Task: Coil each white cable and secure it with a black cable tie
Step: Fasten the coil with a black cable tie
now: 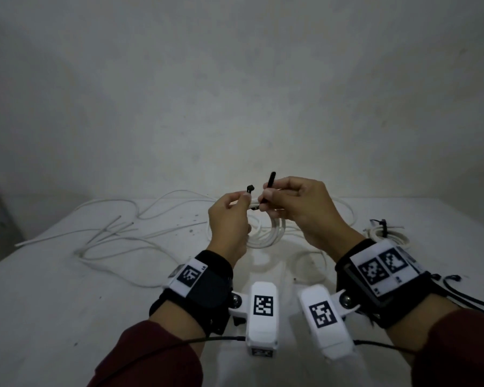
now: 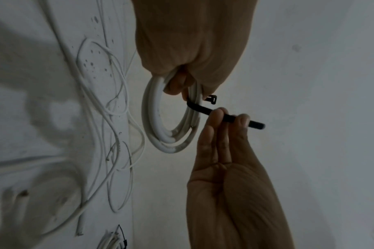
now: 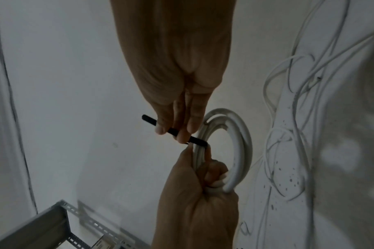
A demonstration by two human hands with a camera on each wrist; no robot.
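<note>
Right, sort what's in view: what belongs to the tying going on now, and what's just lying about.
In the job:
- left hand gripping the white coil
- right hand pinching the black cable tie wrapped round the coil

Lying about:
- loose white cables on the table
- already tied coil
- metal rack

Dim, grainy pics w/ dark corners, edges warped, soft shadows.
</note>
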